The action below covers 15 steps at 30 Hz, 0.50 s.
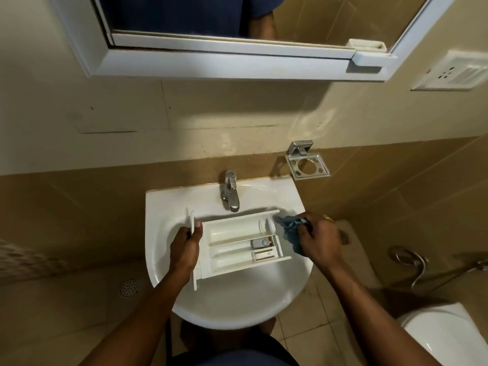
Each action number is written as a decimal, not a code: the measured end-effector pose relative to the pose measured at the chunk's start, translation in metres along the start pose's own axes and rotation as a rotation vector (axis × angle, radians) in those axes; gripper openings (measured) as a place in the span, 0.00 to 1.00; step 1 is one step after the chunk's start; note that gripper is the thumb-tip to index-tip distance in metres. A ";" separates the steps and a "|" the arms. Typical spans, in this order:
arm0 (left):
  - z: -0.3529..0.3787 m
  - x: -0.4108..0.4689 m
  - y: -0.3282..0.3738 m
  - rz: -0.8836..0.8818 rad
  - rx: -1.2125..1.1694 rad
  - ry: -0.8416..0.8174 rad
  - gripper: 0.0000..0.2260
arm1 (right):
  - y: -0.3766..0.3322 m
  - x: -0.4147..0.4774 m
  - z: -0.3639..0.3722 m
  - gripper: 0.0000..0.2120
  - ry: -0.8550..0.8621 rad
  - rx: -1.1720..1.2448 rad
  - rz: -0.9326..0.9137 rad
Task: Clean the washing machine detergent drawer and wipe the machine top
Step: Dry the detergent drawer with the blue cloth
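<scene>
The left hand (184, 245) closes its grip on the front panel of the detergent drawer (232, 241), which stretches rightward over the sink (229, 302), below the tap (230, 191). The right hand (318, 240) bunches a blue cloth (289, 225) in its grip at the drawer's other end.

Left hand (185, 243) curled, gripping drawer (232, 231) front; right hand (318, 240) pinching cloth (290, 232); both forearms reaching forward.

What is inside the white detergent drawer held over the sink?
Inside the detergent drawer are long moulded compartments, a small grey cap and a rectangular insert with brownish stains. The left hand covers part of its front panel; what lies under the insert is hidden.
</scene>
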<state>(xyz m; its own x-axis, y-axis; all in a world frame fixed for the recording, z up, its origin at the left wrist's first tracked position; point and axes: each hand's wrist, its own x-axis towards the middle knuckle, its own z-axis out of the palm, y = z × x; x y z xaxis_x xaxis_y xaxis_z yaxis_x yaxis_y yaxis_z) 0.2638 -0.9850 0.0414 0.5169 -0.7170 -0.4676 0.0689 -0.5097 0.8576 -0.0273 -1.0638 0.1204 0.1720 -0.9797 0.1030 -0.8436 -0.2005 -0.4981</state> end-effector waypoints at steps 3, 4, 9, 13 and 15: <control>0.014 0.009 -0.003 -0.031 0.036 -0.006 0.21 | -0.006 0.000 0.016 0.13 -0.022 0.090 0.020; 0.018 0.011 -0.004 -0.048 0.040 -0.008 0.22 | -0.007 0.000 0.020 0.14 -0.027 0.110 0.027; 0.039 0.020 -0.014 -0.126 0.091 0.010 0.25 | -0.007 -0.008 0.028 0.12 -0.037 0.430 0.156; 0.055 0.026 -0.021 -0.143 0.160 0.021 0.27 | -0.004 -0.008 0.025 0.11 -0.034 0.791 0.389; 0.063 0.027 -0.022 -0.141 0.174 0.031 0.25 | -0.005 -0.004 0.022 0.11 -0.058 0.956 0.499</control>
<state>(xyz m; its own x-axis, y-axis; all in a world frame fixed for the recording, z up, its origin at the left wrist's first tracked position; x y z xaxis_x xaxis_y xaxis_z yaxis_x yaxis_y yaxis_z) 0.2225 -1.0227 -0.0034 0.5384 -0.6193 -0.5715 -0.0049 -0.6804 0.7328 -0.0126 -1.0585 0.1034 -0.0362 -0.9445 -0.3266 -0.0830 0.3286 -0.9408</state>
